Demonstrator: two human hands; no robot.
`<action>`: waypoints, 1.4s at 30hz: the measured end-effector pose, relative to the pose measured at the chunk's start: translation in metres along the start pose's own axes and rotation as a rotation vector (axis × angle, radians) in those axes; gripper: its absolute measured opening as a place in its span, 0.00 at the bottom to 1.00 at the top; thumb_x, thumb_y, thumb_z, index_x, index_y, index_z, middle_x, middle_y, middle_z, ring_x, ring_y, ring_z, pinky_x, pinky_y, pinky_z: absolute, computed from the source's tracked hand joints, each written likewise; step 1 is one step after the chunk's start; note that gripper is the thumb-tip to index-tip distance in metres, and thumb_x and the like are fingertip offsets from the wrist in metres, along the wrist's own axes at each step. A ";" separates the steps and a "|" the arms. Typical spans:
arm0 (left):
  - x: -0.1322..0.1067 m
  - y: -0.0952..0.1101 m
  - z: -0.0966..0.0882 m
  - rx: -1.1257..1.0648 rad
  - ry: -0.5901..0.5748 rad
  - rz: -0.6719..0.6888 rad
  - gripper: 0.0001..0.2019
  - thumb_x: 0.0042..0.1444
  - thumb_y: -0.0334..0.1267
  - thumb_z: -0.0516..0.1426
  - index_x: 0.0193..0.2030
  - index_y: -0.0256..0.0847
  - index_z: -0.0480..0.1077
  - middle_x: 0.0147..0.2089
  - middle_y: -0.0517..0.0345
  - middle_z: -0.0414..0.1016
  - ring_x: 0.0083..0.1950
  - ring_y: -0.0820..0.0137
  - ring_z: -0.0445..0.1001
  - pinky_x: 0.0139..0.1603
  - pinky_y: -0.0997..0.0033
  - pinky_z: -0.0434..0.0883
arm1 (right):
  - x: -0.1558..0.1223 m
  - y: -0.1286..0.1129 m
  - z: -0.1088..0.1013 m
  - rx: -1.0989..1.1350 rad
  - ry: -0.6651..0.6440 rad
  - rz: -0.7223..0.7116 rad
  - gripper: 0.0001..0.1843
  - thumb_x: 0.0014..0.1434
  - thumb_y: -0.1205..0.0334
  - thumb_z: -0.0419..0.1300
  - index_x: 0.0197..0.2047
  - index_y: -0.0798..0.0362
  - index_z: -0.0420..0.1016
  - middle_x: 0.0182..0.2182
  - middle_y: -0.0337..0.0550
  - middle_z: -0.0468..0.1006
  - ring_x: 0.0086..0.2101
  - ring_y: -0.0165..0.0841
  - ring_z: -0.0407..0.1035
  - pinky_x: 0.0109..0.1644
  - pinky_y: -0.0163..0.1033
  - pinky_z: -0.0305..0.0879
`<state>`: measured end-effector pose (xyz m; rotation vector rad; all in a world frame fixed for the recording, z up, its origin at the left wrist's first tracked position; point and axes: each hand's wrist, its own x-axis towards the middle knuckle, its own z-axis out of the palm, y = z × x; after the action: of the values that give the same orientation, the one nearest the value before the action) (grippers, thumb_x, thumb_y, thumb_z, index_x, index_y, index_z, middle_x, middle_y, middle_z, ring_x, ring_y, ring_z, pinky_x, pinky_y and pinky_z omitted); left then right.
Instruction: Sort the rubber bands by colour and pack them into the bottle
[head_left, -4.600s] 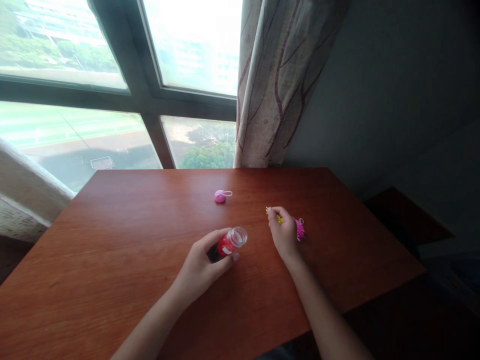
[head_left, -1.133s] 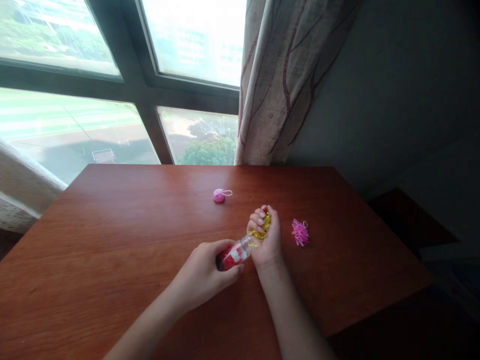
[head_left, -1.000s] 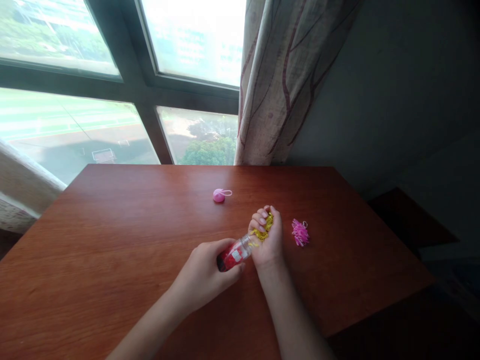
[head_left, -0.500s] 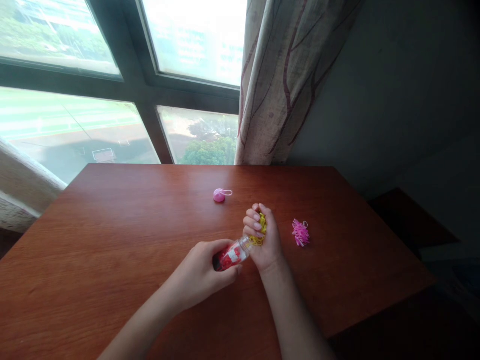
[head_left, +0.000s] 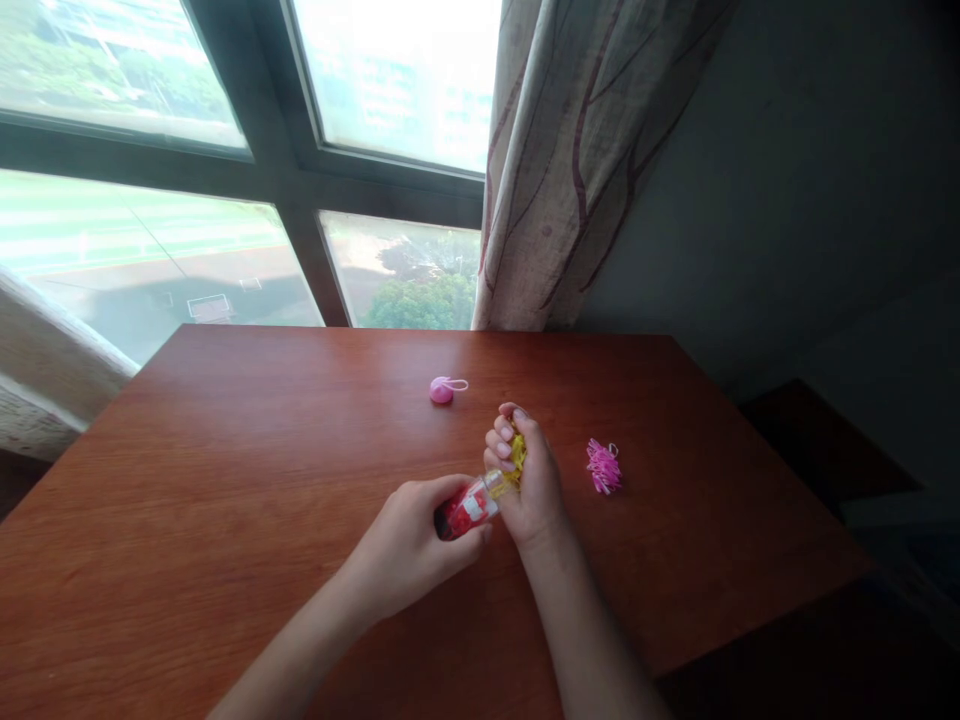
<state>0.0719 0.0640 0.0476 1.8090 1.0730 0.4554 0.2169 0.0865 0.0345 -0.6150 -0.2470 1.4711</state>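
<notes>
My left hand is wrapped round a small clear bottle with a red and white print, tilted so its mouth points up and right. The bottle's mouth meets the yellow rubber bands bunched in my right hand, whose fingers curl over them. Some yellow shows inside the bottle's neck. Beyond my hands, a pink cap with a light loop lies on the table. To the right of my right hand sits a small pile of pink rubber bands, with one pale loop at its top.
The brown wooden table reaches to a window with a dark frame. A patterned curtain hangs behind its far edge. The table's right edge slants toward a dark area by the wall.
Yellow now shows in the bottle's neck, and the bunch in my right hand looks slightly smaller. Both hands keep nearly the same place; the whole view has shifted a little.
</notes>
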 end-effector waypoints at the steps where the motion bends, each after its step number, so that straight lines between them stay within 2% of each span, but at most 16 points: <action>1: 0.000 0.000 0.001 -0.009 0.010 0.000 0.07 0.53 0.37 0.56 0.32 0.36 0.71 0.26 0.65 0.68 0.28 0.74 0.61 0.29 0.76 0.57 | 0.000 0.001 0.001 -0.009 0.001 -0.012 0.07 0.54 0.62 0.65 0.33 0.55 0.72 0.23 0.30 0.63 0.19 0.18 0.56 0.18 0.22 0.52; 9: 0.002 0.003 0.003 -0.026 0.018 -0.005 0.07 0.53 0.38 0.56 0.32 0.36 0.71 0.26 0.65 0.67 0.28 0.74 0.61 0.29 0.76 0.57 | -0.001 0.002 0.003 -0.039 0.006 -0.125 0.19 0.54 0.53 0.68 0.26 0.52 0.63 0.22 0.29 0.62 0.20 0.20 0.57 0.19 0.24 0.53; 13: 0.000 0.001 -0.002 -0.013 -0.045 -0.036 0.07 0.53 0.39 0.55 0.30 0.37 0.69 0.25 0.65 0.64 0.28 0.75 0.59 0.28 0.76 0.55 | -0.001 -0.002 0.002 -0.049 -0.014 -0.077 0.22 0.55 0.52 0.67 0.25 0.52 0.59 0.20 0.28 0.61 0.17 0.19 0.54 0.17 0.25 0.49; 19: -0.003 0.001 -0.008 -0.070 -0.130 -0.072 0.08 0.52 0.40 0.56 0.28 0.38 0.65 0.24 0.66 0.59 0.27 0.76 0.56 0.26 0.76 0.53 | -0.005 -0.004 0.003 -0.124 -0.122 0.008 0.25 0.55 0.50 0.68 0.23 0.52 0.57 0.18 0.27 0.60 0.15 0.19 0.52 0.15 0.24 0.45; 24: -0.001 0.003 -0.004 -0.154 -0.091 -0.075 0.09 0.53 0.41 0.56 0.30 0.36 0.69 0.26 0.65 0.62 0.28 0.75 0.57 0.27 0.77 0.56 | -0.004 -0.001 0.003 -0.073 -0.073 -0.044 0.24 0.55 0.50 0.68 0.24 0.52 0.58 0.18 0.26 0.58 0.16 0.19 0.51 0.16 0.24 0.47; 27: 0.000 0.004 0.002 -0.221 -0.065 -0.066 0.08 0.53 0.39 0.57 0.34 0.35 0.72 0.28 0.64 0.66 0.30 0.74 0.60 0.29 0.77 0.59 | -0.003 0.000 0.003 -0.053 -0.009 -0.128 0.18 0.56 0.50 0.67 0.28 0.51 0.64 0.18 0.25 0.55 0.16 0.20 0.51 0.17 0.25 0.50; 31: 0.002 0.005 0.007 -0.249 -0.029 -0.050 0.09 0.54 0.38 0.57 0.37 0.35 0.74 0.31 0.62 0.70 0.32 0.72 0.63 0.32 0.77 0.61 | -0.004 0.002 0.005 -0.036 0.018 -0.188 0.16 0.56 0.52 0.67 0.29 0.52 0.67 0.20 0.27 0.59 0.18 0.20 0.54 0.19 0.25 0.52; 35: 0.002 0.003 0.008 -0.237 0.001 -0.043 0.09 0.55 0.38 0.57 0.37 0.35 0.74 0.31 0.62 0.70 0.32 0.72 0.63 0.32 0.77 0.61 | -0.004 0.004 0.007 -0.010 0.003 -0.191 0.16 0.56 0.54 0.67 0.27 0.52 0.67 0.23 0.30 0.64 0.22 0.21 0.59 0.22 0.25 0.57; 42: 0.003 0.001 0.009 -0.183 0.043 -0.020 0.08 0.56 0.39 0.57 0.36 0.35 0.73 0.31 0.62 0.70 0.33 0.72 0.64 0.33 0.76 0.61 | -0.004 0.008 0.007 0.017 0.021 -0.139 0.14 0.55 0.56 0.67 0.28 0.52 0.67 0.24 0.31 0.66 0.24 0.22 0.62 0.26 0.26 0.61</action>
<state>0.0801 0.0618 0.0437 1.6331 1.0429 0.5640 0.2063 0.0843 0.0369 -0.5875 -0.2554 1.3314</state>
